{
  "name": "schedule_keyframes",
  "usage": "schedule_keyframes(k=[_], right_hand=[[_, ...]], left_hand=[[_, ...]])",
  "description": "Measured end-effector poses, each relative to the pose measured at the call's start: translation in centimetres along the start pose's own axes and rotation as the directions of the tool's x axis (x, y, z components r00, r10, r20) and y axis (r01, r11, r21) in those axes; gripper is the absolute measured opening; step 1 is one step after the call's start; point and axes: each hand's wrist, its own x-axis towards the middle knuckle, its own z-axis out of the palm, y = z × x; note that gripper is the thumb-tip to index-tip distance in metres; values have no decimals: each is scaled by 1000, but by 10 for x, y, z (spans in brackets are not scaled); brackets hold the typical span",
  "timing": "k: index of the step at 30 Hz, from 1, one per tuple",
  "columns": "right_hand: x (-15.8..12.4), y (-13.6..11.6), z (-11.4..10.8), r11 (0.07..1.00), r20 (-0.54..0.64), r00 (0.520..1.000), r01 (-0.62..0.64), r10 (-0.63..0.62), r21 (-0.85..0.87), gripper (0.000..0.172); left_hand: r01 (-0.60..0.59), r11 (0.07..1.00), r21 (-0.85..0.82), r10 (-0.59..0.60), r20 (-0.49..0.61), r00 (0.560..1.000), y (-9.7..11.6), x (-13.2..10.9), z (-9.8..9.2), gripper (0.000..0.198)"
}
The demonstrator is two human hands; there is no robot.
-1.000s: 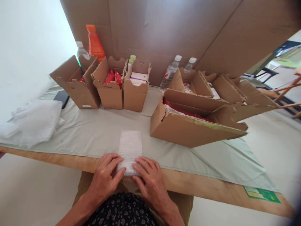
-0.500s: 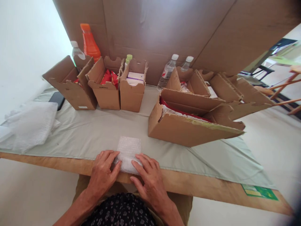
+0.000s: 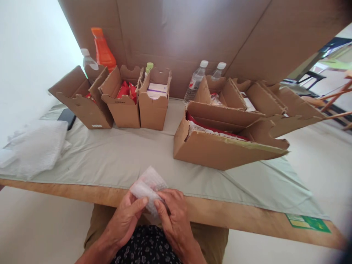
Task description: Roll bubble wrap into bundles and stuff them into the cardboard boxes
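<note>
A small translucent bubble wrap bag (image 3: pixel 151 178) is held up at the table's front edge, tilted, with its near part folded toward me. My left hand (image 3: pixel 129 214) grips its left side, thumb on top and fingers underneath. On the right side my right hand (image 3: pixel 174 212) pinches it between thumb and fingers. Both hands are closed on the bag. Whether anything lies inside it I cannot tell.
More bubble wrap bags (image 3: pixel 41 146) lie at the left, beside a dark phone (image 3: pixel 67 118). Cardboard boxes (image 3: pixel 152 113) with packets stand at the back, and a long cardboard box (image 3: pixel 220 150) sits at the right. Bottles (image 3: pixel 103 55) stand behind them against a cardboard panel (image 3: pixel 176 36).
Both hands have gone from resting on the flat bag to gripping it. The bag has been lifted off the cloth, turned and tilted.
</note>
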Motion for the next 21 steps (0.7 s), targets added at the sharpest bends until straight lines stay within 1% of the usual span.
schedule_keyframes(k=[2, 3, 4, 5, 6, 7, 8, 9, 10, 11, 12, 13, 15, 16, 18, 21], right_hand=[[-4, 3, -3, 998, -48, 999, -7, 4, -62, 14], [-6, 5, -6, 997, -82, 996, -36, 30, -73, 14], [-7, 8, -9, 995, -109, 991, -79, 73, -54, 18], [-7, 10, -13, 991, -122, 984, -134, 133, 1, 25], [-7, 11, -17, 977, -100, 974, -193, 203, 94, 34], [-6, 12, -19, 943, -37, 963, -255, 269, 213, 41], [-5, 11, -21, 889, 57, 948, -315, 314, 332, 45], [-3, 10, -21, 827, 156, 931, -365, 330, 428, 45], [-1, 8, -21, 775, 232, 916, -400, 326, 490, 41], [0, 6, -19, 748, 271, 909, -415, 317, 518, 35], [1, 4, -17, 750, 269, 910, -413, 315, 517, 28], [2, 2, -15, 772, 233, 917, -399, 325, 495, 21], [1, -2, -10, 819, 131, 929, -367, 345, 442, 14], [0, -4, -8, 831, 96, 931, -357, 351, 427, 13], [-2, -6, -6, 841, 74, 936, -343, 345, 419, 13], [-10, -7, -4, 868, 80, 961, -274, 266, 414, 18]], left_hand=[[38, 997, -64, -38, -4, 999, -2, 1, 4, 64], [52, 996, -76, -53, -8, 999, -3, 1, 4, 63], [64, 995, -79, -65, -12, 998, -4, 1, 3, 62], [73, 994, -78, -74, -12, 997, -4, 0, 2, 60], [77, 994, -74, -78, -8, 997, -5, -1, 1, 57], [74, 995, -69, -75, -4, 997, -5, -2, 0, 55], [65, 996, -61, -65, -1, 998, -4, -3, 0, 52], [55, 997, -49, -55, -2, 998, -4, -3, 0, 51], [46, 998, -38, -46, -8, 999, -3, -3, 1, 50], [38, 999, -29, -38, -20, 999, -2, -3, 2, 51], [33, 999, -25, -33, -35, 999, -1, -2, 4, 52], [29, 999, -28, -31, -52, 998, -1, -2, 6, 52], [23, 998, -55, -28, -83, 996, -2, 0, 9, 52], [22, 997, -74, -30, -97, 995, -3, 0, 11, 53], [40, 993, -115, -54, -118, 992, -6, 0, 15, 54], [97, 980, -175, -122, -136, 983, -6, 2, 17, 55]])
